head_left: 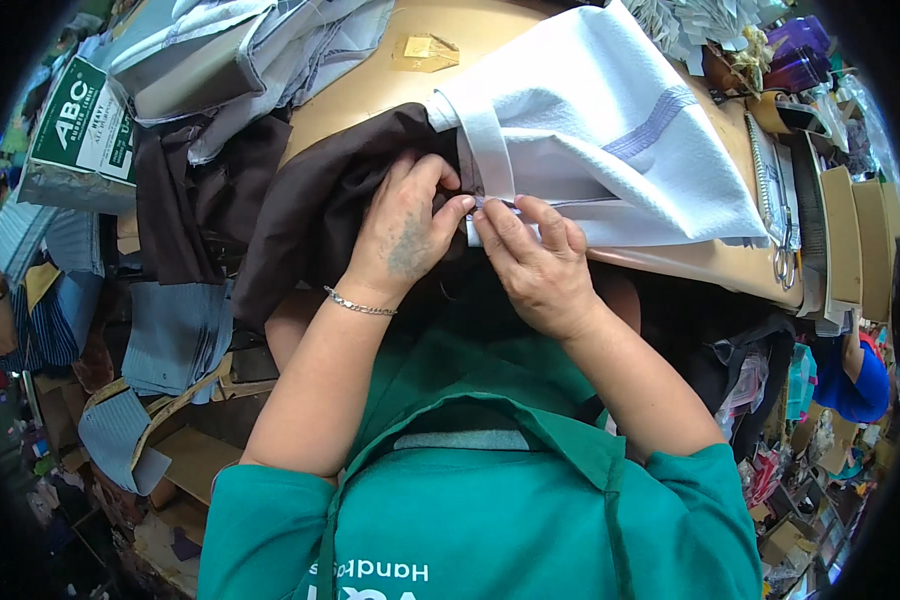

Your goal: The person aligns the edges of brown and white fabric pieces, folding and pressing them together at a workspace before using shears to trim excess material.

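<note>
Close together at the table's near edge, my two hands work on a joined piece of material. One side is white textured fabric [570, 110] with a purple-grey stripe; the other is dark brown lining cloth [320, 190]. My left hand [410, 225] lies over the brown cloth, its thumb and forefinger pinching at the seam. My right hand [535, 255] grips the white fabric's near edge with fingertips and thumb pressed together. A white strap [485, 150] runs across the white fabric just beyond my fingers. What lies between the fingertips is mostly hidden.
On the tan table [350, 90] lies a small yellowish block [426, 52]. Stacked fabric pieces [260, 60] and a green-and-white carton [80, 130] stand at the left. Scissors [785, 255] and a spiral notebook [765, 170] lie at the right edge. Other people [855, 380] are nearby.
</note>
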A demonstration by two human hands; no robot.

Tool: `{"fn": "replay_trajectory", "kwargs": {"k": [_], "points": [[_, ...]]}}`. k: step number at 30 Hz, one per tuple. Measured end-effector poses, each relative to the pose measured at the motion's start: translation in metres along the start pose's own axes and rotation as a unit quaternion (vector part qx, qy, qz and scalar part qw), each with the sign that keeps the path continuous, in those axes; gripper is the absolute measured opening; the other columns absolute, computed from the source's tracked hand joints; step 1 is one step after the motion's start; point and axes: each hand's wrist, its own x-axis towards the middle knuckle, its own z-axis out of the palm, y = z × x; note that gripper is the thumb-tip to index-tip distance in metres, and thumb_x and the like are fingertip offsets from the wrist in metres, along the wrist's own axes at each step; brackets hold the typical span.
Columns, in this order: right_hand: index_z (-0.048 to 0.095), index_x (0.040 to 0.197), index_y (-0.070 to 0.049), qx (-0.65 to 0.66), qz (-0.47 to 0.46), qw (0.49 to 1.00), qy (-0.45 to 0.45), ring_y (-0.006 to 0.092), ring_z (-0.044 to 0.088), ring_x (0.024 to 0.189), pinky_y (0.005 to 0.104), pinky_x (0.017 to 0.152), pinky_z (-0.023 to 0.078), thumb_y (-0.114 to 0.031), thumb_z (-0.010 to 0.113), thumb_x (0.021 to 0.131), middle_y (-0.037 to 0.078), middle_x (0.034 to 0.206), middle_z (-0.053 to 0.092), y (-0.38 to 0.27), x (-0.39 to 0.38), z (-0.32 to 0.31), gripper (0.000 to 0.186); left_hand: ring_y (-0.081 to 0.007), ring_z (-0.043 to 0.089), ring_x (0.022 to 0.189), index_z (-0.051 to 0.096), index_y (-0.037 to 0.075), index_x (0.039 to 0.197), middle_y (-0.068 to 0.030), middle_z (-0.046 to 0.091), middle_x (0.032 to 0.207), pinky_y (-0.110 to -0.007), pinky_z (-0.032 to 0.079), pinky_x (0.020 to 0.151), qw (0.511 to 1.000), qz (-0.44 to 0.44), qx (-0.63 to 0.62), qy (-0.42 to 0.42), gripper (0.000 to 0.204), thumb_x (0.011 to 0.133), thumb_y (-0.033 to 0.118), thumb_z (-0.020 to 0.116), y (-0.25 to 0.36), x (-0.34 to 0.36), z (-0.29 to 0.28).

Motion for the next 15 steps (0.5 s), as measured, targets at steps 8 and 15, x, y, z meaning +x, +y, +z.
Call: {"fn": "replay_trajectory", "kwargs": {"k": [8,15], "points": [[0.062,0.102,-0.004,0.077,-0.007,0.997,-0.023,0.0182,0.055,0.098,0.0295,0.083,0.039,-0.016,0.054,0.077,0.005,0.106,0.058,0.004,0.003,-0.001,0.029,-0.0271,0.058,0.08,0.059,0.001,0.086,-0.013,0.059,0.084,-0.035,0.045,0.073,0.999,-0.008,-0.054,-0.001,0.016,0.073,0.008,0.066,-0.012,-0.003,0.002],[0.059,0.103,-0.003,0.162,0.061,0.984,-0.049,0.0233,0.057,0.094,0.0345,0.084,0.044,-0.007,0.055,0.075,0.007,0.106,0.058,0.006,0.006,-0.005,0.029,-0.0306,0.053,0.102,0.061,0.003,0.091,-0.0162,0.055,0.106,-0.034,0.042,0.087,0.99,0.057,-0.113,-0.054,0.022,0.071,0.01,0.07,-0.016,-0.012,-0.013]]}}
